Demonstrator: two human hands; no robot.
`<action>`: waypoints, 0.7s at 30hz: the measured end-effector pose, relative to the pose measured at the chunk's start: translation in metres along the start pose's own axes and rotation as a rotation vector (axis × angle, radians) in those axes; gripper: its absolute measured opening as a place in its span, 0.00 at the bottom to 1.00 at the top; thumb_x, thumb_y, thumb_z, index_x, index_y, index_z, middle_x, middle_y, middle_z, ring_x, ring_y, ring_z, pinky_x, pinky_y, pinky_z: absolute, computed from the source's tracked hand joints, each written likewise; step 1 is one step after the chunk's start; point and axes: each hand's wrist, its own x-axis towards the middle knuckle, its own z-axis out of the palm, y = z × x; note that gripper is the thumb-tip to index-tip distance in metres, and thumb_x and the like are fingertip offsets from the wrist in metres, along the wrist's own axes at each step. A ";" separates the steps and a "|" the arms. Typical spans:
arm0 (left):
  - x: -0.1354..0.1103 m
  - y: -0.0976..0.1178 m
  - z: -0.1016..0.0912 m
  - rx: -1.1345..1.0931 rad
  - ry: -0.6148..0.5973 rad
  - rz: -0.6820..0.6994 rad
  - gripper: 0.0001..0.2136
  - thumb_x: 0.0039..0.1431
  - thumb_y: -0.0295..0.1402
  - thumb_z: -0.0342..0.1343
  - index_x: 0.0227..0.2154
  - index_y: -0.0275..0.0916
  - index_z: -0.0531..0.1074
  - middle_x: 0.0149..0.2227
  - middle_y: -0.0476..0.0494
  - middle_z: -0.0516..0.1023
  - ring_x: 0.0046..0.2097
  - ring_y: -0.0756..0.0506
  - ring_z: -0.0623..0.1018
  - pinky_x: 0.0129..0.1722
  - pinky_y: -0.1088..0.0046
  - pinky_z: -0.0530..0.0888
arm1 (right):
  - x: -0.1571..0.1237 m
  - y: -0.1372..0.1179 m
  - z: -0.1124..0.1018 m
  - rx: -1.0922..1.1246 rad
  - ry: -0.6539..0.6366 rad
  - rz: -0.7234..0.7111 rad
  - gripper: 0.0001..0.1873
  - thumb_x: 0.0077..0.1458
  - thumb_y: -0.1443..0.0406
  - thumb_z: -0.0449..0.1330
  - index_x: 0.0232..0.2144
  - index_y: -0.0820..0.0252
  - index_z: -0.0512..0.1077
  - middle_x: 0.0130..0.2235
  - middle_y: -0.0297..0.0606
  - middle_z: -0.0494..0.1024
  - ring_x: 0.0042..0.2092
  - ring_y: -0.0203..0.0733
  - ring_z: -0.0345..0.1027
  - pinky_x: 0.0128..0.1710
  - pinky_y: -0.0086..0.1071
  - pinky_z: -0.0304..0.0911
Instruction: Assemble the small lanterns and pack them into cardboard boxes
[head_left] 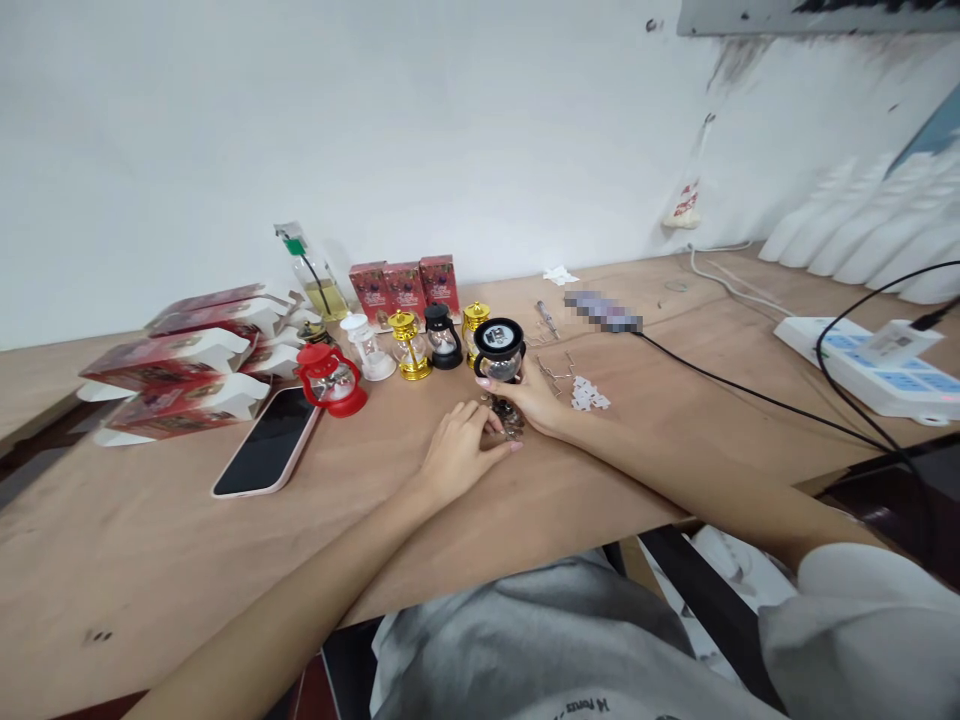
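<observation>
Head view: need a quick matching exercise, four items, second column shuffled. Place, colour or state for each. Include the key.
Column 1
1. red lantern
2. phone
3. power strip
4. right hand

Column 2
A. gripping a black-rimmed piece
B. white and blue, toward the picture's right edge
C. lying flat, dark screen up, pink edge
D. standing beside the far end of the phone

Pairs: 1-D, 2-C, 3-B, 4-A
</observation>
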 end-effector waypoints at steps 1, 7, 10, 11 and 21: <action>0.000 0.000 0.000 -0.001 0.007 0.005 0.12 0.54 0.43 0.60 0.30 0.39 0.69 0.34 0.45 0.72 0.39 0.42 0.71 0.38 0.66 0.68 | 0.000 0.000 0.003 0.003 0.001 0.017 0.29 0.35 0.58 0.71 0.42 0.57 0.68 0.43 0.38 0.76 0.45 0.43 0.69 0.52 0.41 0.62; 0.000 0.000 0.000 0.009 0.011 0.029 0.09 0.55 0.38 0.60 0.29 0.38 0.70 0.36 0.44 0.74 0.39 0.42 0.73 0.38 0.64 0.70 | 0.002 0.008 0.022 0.054 -0.014 0.055 0.32 0.32 0.59 0.72 0.42 0.57 0.66 0.44 0.37 0.76 0.45 0.42 0.69 0.52 0.40 0.63; -0.001 0.001 -0.002 0.042 0.017 0.029 0.08 0.55 0.37 0.60 0.30 0.38 0.69 0.37 0.43 0.75 0.39 0.41 0.74 0.39 0.63 0.70 | 0.004 0.011 0.028 0.025 -0.026 0.095 0.34 0.32 0.59 0.72 0.43 0.57 0.66 0.44 0.37 0.76 0.44 0.43 0.70 0.51 0.41 0.64; -0.001 0.002 -0.002 0.053 0.017 0.024 0.08 0.55 0.37 0.60 0.30 0.38 0.69 0.37 0.43 0.75 0.38 0.41 0.74 0.39 0.63 0.70 | 0.004 0.012 0.029 0.020 -0.027 0.108 0.34 0.32 0.58 0.72 0.43 0.57 0.65 0.43 0.37 0.76 0.44 0.43 0.70 0.50 0.41 0.65; -0.002 0.005 -0.008 0.140 -0.055 0.035 0.05 0.60 0.34 0.54 0.33 0.38 0.70 0.40 0.43 0.76 0.43 0.42 0.74 0.44 0.61 0.68 | 0.004 0.006 0.026 0.094 -0.035 0.089 0.36 0.31 0.61 0.72 0.45 0.59 0.66 0.49 0.40 0.74 0.51 0.44 0.67 0.56 0.40 0.60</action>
